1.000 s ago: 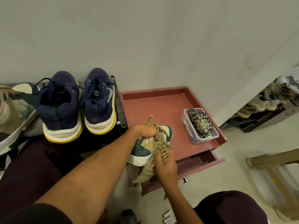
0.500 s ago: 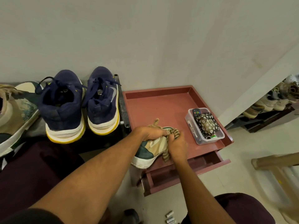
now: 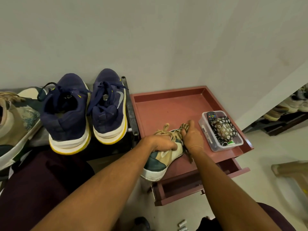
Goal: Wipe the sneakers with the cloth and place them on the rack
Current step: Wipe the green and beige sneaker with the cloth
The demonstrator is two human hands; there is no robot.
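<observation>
A tan and dark green sneaker [image 3: 158, 161] with a white sole lies on the reddish table [image 3: 166, 107], heel over the front edge. My left hand [image 3: 160, 143] grips it across the laced top. My right hand [image 3: 191, 137] holds a striped cloth [image 3: 184, 126] bunched against the sneaker's toe, with a strip of cloth hanging down by the wrist. Two navy sneakers [image 3: 66, 114] [image 3: 109, 107] with yellow-edged soles stand on the dark rack [image 3: 131, 110] to the left. The matching tan sneaker [image 3: 15, 120] sits at the far left of it.
A clear plastic box [image 3: 221, 130] with a remote and a flowered pouch stands at the table's right edge. The drawer [image 3: 196, 184] under the table is pulled open. Another shoe rack [image 3: 283, 117] with several shoes is at far right. The wall is close behind.
My right hand has moved with the cloth from the sneaker's side near the heel up to its toe. My left hand has kept its grip on the sneaker.
</observation>
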